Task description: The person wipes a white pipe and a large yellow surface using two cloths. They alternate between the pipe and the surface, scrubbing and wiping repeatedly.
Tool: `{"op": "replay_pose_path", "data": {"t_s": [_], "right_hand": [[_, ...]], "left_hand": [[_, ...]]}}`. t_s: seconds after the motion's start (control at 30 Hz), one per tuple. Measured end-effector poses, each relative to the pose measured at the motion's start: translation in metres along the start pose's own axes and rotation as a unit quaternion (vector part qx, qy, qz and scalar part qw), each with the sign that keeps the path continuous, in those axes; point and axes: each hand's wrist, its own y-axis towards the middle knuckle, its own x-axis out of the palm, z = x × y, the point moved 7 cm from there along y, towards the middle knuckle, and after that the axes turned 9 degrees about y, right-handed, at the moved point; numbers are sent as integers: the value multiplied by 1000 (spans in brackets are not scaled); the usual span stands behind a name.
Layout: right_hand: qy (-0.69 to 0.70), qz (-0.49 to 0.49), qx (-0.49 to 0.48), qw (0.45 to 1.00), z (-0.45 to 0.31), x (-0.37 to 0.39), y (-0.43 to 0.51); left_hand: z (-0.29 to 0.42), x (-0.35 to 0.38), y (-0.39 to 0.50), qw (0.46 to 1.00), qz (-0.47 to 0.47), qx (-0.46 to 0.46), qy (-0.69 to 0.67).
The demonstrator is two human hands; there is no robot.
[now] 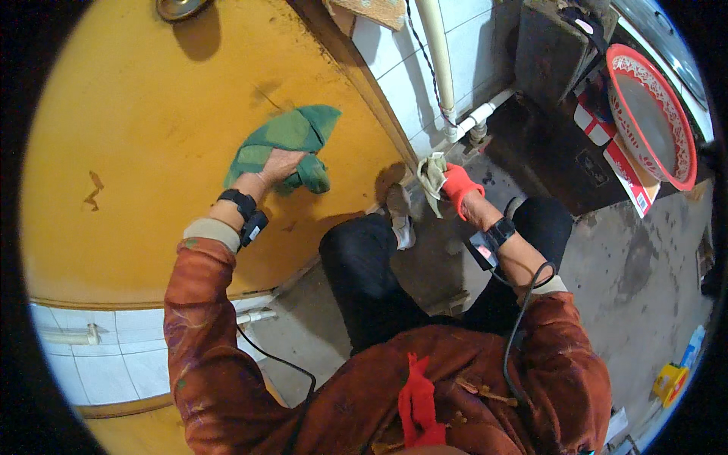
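Note:
My left hand [282, 165] is bare and rests on a bunched green checked cloth [278, 132], which lies against a yellow wooden door [142, 142]. Part of the cloth bulges out beside the fingers. Something orange-red, apparently a glove, covers my right hand [460, 185]. That hand grips a pale, crumpled cloth [433, 179], perhaps another glove, in front of the door's edge and above the floor. Its fingertips are partly hidden by the pale fabric.
A round metal door knob [181, 8] sticks out at the top. White pipes [478, 116] run along the tiled wall [406, 85]. At right, a red-rimmed enamel basin [648, 114] tilts above a red-and-white carton [625, 170]. Cables hang from both wrist devices.

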Motion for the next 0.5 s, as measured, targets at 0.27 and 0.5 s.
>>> {"op": "replay_pose_path", "data": {"t_s": [0.27,0.5], "right_hand": [[59,46,-11,997,-36,4,-29],[80,32,-56,995,-44,3,-37]], "left_hand": [[48,35,29,996,-3,57,-72],[87,92,57,979,21,72,-191]]}}
